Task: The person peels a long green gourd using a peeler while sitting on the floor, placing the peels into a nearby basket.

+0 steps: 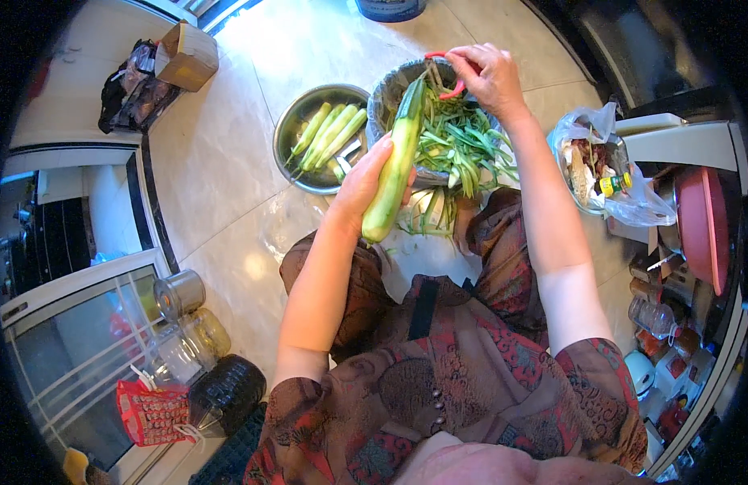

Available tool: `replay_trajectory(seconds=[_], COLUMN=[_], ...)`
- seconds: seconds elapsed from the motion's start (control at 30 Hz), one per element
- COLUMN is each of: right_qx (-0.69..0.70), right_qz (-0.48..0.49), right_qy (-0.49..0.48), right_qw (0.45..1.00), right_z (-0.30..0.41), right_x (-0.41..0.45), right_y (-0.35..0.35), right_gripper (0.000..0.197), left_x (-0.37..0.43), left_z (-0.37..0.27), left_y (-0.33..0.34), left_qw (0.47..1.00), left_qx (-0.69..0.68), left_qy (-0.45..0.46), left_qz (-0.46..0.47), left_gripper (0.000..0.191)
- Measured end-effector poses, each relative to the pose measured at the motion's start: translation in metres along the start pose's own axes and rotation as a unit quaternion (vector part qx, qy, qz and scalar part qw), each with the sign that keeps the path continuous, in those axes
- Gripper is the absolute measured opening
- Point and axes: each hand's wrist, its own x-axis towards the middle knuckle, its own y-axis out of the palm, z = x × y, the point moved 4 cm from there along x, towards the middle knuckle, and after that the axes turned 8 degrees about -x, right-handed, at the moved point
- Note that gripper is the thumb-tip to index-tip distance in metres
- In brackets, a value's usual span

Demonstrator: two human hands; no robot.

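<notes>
My left hand (365,182) holds a long, partly peeled green gourd (392,176), its dark green tip pointing up and away from me. The lower part is pale where the skin is off. In my right hand (489,79) is a red-handled peeler (453,91), just right of the gourd's tip. Both are over a bin lined with a plastic bag (383,97), heaped with green peelings (465,142). Left of the bin stands a round metal basin (281,151) holding several peeled gourds (331,133) and a white-handled tool, partly hidden.
A smaller bin with a plastic bag (647,203) of waste stands at the right. A cardboard box (187,57) is at the upper left. Jars and a red mesh bag (152,412) line the lower left. A red basin (703,230) stands at the far right.
</notes>
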Motion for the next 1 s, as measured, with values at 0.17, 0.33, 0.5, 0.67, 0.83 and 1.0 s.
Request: replay_trajectory(seconds=[0.17, 0.33, 0.5, 0.67, 0.83, 1.0], right_qx=[0.183, 0.0, 0.013, 0.142, 0.078, -0.049], right_qz=[0.107, 0.032, 0.069, 0.091, 0.08, 0.067], right_qy=[-0.073, -0.11, 0.058, 0.035, -0.179, -0.053], right_qw=[0.975, 0.993, 0.996, 0.985, 0.978, 0.995], right_z=[0.063, 0.018, -0.019, 0.008, 0.056, -0.017], right_x=[-0.014, -0.002, -0.003, -0.01, -0.024, -0.005], right_y=[0.014, 0.016, -0.001, 0.001, 0.005, 0.007], right_gripper=[0.021, 0.014, 0.02, 0.018, 0.012, 0.018], left_x=[-0.003, -0.009, -0.005, 0.001, 0.001, -0.007], left_z=[0.005, -0.002, 0.009, 0.007, 0.003, -0.002], left_y=[-0.007, 0.003, 0.008, 0.006, 0.005, 0.002], left_qw=[0.999, 0.997, 0.992, 0.996, 0.996, 0.993], left_qx=[-0.016, 0.074, 0.123, 0.085, 0.086, 0.114], left_qy=[0.009, -0.004, -0.002, 0.019, 0.033, 0.022], left_qz=[-0.029, 0.006, 0.024, -0.013, 0.011, -0.015], left_gripper=[0.032, 0.037, 0.043, 0.041, 0.035, 0.036])
